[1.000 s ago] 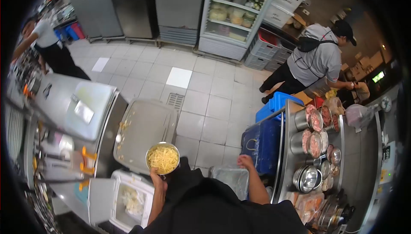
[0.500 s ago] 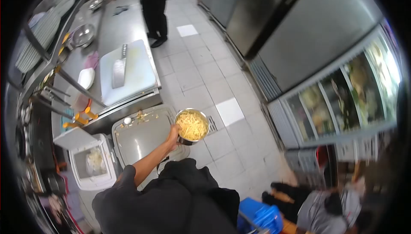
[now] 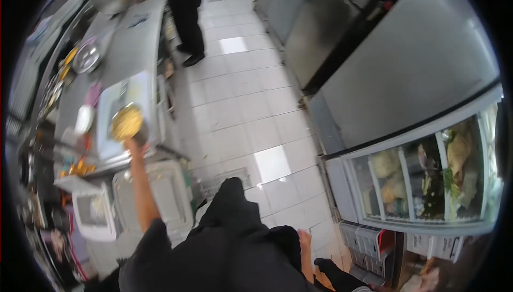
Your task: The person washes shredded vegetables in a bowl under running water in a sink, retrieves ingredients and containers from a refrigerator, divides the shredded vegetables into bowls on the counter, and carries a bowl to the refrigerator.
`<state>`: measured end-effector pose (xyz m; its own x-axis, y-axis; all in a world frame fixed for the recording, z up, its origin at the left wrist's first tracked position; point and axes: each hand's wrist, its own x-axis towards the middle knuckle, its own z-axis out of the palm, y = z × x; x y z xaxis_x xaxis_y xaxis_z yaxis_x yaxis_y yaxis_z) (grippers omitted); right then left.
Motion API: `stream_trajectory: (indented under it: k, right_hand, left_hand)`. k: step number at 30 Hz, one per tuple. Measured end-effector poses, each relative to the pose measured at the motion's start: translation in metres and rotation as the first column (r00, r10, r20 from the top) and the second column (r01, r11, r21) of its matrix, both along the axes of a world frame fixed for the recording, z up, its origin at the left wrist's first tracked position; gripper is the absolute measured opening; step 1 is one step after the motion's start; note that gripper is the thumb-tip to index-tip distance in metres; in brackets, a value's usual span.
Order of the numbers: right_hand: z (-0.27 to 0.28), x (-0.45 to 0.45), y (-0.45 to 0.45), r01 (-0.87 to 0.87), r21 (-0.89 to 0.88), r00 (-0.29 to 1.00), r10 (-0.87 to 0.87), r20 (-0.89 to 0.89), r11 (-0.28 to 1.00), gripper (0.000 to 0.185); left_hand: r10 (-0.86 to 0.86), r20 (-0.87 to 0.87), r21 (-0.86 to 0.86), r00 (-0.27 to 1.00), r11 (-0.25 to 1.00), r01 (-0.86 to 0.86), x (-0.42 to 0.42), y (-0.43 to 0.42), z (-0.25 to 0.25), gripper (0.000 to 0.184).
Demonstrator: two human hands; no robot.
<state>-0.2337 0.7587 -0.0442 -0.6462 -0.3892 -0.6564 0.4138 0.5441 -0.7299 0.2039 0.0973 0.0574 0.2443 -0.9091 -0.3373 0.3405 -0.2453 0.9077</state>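
Note:
My left hand (image 3: 131, 145) is closed on the near side of a round metal bowl (image 3: 142, 133). Pale yellow strips (image 3: 126, 123) fill the bowl; I cannot make out what food they are. The bowl is over the white cutting board (image 3: 140, 90), and I cannot tell whether it touches the board. Beyond it, the handle of a cleaver (image 3: 124, 87) shows, while the bowl hides most of the blade. Low beside my dark clothing is my right hand (image 3: 304, 237), too blurred for its fingers to be made out.
A steel counter (image 3: 120, 46) runs along the left, with a metal bowl (image 3: 87, 58) on it. Lidded bins (image 3: 176, 196) stand below its near end. A glass-fronted fridge (image 3: 427, 222) lines the right side. Farther up the aisle stands a person (image 3: 184, 19) in dark trousers.
My left hand has carried the bowl left, from above the floor beside the bin to over the cutting board. My view has shifted, and my right hand has come into sight.

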Motion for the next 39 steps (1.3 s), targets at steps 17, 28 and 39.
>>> stream_trajectory:
  k: [17,28,39]
  right_hand:
    - [-0.049,-0.287,-0.441,-0.178,0.160,0.944,0.123,0.305,0.971,0.026]
    - [-0.220,-0.415,-0.534,-0.063,0.245,0.896,-0.053,0.441,0.968,0.025]
    - [-0.081,-0.675,-0.871,0.032,-0.095,0.981,-0.013,0.194,0.995,0.020]
  left_hand:
    - [0.046,0.488,-0.021,0.871,0.999,-0.041,-0.361,-0.167,-0.088,0.026]
    - [-0.501,0.547,-0.105,0.671,0.754,0.648,-0.799,-0.385,0.070,0.039]
    - [-0.778,0.410,-0.167,0.476,0.449,0.878,-1.000,-0.581,0.116,0.047]
